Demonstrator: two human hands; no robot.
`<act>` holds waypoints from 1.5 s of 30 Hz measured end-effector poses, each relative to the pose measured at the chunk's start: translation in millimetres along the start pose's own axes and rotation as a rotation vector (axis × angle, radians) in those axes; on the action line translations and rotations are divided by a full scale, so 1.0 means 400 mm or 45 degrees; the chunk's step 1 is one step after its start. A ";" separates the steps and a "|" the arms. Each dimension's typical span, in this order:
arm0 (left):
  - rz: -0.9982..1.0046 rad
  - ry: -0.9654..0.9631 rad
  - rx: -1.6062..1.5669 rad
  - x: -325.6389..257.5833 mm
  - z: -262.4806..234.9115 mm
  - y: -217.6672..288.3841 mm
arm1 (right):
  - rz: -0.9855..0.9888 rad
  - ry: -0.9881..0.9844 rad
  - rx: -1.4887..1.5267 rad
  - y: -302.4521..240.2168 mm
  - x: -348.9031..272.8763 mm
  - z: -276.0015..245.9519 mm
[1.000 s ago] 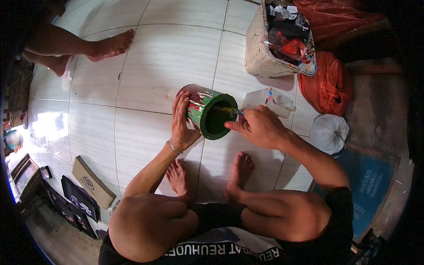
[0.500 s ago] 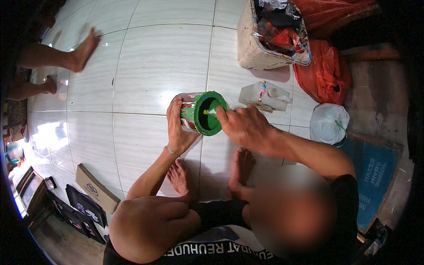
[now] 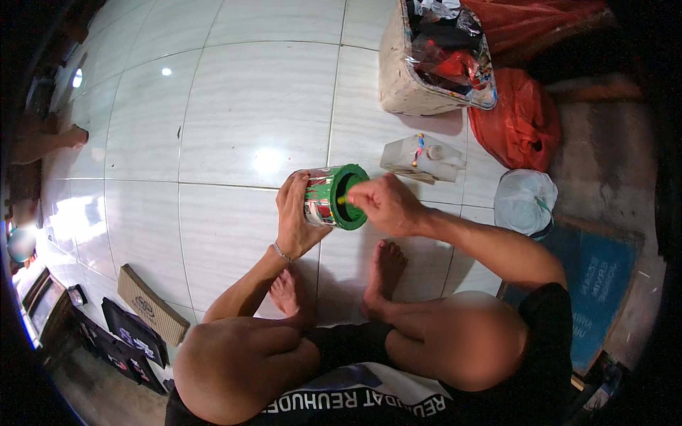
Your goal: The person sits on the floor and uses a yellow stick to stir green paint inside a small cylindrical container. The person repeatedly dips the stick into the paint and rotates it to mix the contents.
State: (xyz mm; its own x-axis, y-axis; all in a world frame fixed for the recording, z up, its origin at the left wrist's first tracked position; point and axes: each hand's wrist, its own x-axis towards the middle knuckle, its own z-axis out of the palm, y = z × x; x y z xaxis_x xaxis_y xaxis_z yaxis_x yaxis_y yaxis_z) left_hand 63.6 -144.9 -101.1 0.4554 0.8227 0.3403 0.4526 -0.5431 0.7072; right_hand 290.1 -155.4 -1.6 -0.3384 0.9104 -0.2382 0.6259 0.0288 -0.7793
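A paint can (image 3: 327, 193), its side streaked with green, red and white and its rim coated green, lies tilted with its mouth turned to the right. My left hand (image 3: 295, 224), a bracelet at the wrist, is wrapped around the can's closed end and holds it above the floor. At the mouth my right hand (image 3: 392, 206) is closed, its fingers pinching a thin yellow stick-like thing (image 3: 344, 199) that reaches into the opening. The can's dark inside is mostly hidden. Just beyond my right hand a translucent plastic jug (image 3: 412, 157) with colourful smears rests on the tiles.
A paint-stained bin (image 3: 394, 78) full of scraps stands far right, beside a red plastic bag (image 3: 522, 121) and a white tied bag (image 3: 526, 199). A blue framed panel (image 3: 597, 284) lies right. Cardboard (image 3: 153, 305) is at left; another person's foot (image 3: 74, 136) shows far left.
The can has shifted slightly right and nearer to me. My right hand has come closer to its mouth, pinching the yellow thing. One of the other person's feet has left view.
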 end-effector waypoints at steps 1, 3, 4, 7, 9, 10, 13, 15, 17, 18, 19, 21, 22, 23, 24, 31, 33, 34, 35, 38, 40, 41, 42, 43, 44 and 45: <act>-0.016 -0.004 -0.015 -0.001 0.001 0.004 | -0.070 0.042 -0.100 0.004 0.001 -0.005; -0.050 -0.012 -0.042 -0.002 0.001 0.011 | -0.212 0.122 -0.300 0.012 -0.002 -0.011; -0.029 -0.016 -0.036 -0.001 0.002 0.008 | -0.232 0.035 -0.555 0.027 -0.010 -0.005; -0.002 -0.055 -0.096 0.001 -0.001 -0.002 | -0.106 -0.204 -0.673 0.038 -0.042 0.021; -0.005 -0.083 -0.060 0.000 -0.004 -0.008 | -0.081 -0.154 -0.342 0.029 -0.043 0.029; -0.005 -0.096 -0.053 -0.001 -0.003 -0.012 | -0.058 -0.130 -0.182 0.017 -0.045 0.028; 0.002 -0.099 -0.104 -0.009 0.016 -0.021 | 0.169 -0.039 0.027 -0.009 -0.018 0.000; -0.031 -0.151 -0.129 0.006 -0.012 -0.011 | -0.193 0.249 -0.149 0.031 -0.011 0.003; 0.047 -0.098 -0.126 0.018 -0.009 -0.019 | -0.314 0.149 -0.663 0.045 -0.022 -0.001; 0.022 -0.111 -0.116 0.015 -0.015 -0.024 | -0.277 0.100 -0.633 0.046 -0.033 0.013; 0.009 -0.121 -0.122 0.019 -0.012 -0.029 | -0.224 0.033 -0.605 0.042 -0.045 0.022; 0.068 -0.085 -0.104 0.020 -0.012 -0.037 | -0.100 -0.103 -0.555 0.026 -0.066 0.033; 0.069 -0.098 -0.094 0.021 -0.013 -0.037 | -0.076 -0.072 -0.427 0.010 -0.067 0.034; 0.069 -0.108 -0.084 0.020 -0.013 -0.036 | 0.015 -0.071 -0.273 -0.001 -0.057 0.029; 0.073 -0.121 -0.076 0.020 -0.012 -0.034 | 0.111 -0.066 -0.118 -0.008 -0.041 0.022; -0.025 -0.113 -0.088 0.029 -0.018 -0.021 | -0.227 0.079 -0.564 0.081 -0.039 0.024; 0.005 -0.111 -0.068 0.031 -0.015 -0.017 | -0.170 -0.028 -0.619 0.063 -0.059 0.050; -0.005 -0.119 -0.078 0.026 -0.005 -0.017 | -0.109 -0.038 -0.444 0.055 -0.060 0.045; -0.012 -0.124 -0.068 0.026 -0.009 -0.017 | -0.066 -0.037 -0.262 0.035 -0.052 0.033; -0.025 -0.130 -0.091 0.017 -0.012 -0.020 | 0.089 0.020 0.058 0.024 -0.031 0.012; -0.078 -0.157 -0.105 0.009 -0.010 -0.014 | 0.148 0.141 0.134 0.014 -0.014 -0.007; -0.067 -0.165 -0.103 0.007 -0.010 -0.010 | 0.060 0.104 -0.051 0.027 -0.015 -0.008; -0.057 -0.172 -0.099 0.006 -0.011 -0.004 | -0.029 0.066 -0.236 0.051 -0.022 -0.003; -0.045 -0.178 -0.092 0.006 -0.012 -0.001 | -0.122 0.029 -0.419 0.067 -0.023 0.003; -0.021 -0.164 -0.105 0.005 -0.011 0.000 | -0.131 -0.001 -0.482 0.073 -0.034 0.019; -0.011 -0.174 -0.104 0.004 -0.011 -0.002 | -0.139 -0.031 -0.546 0.071 -0.054 0.039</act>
State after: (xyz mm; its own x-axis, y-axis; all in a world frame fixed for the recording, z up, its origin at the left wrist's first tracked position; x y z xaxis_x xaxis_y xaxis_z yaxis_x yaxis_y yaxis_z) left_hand 60.5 -142.3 -98.5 0.5545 0.7938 0.2500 0.3960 -0.5158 0.7597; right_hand 304.2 -180.9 -27.5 -0.4319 0.8827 -0.1854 0.8188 0.2975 -0.4910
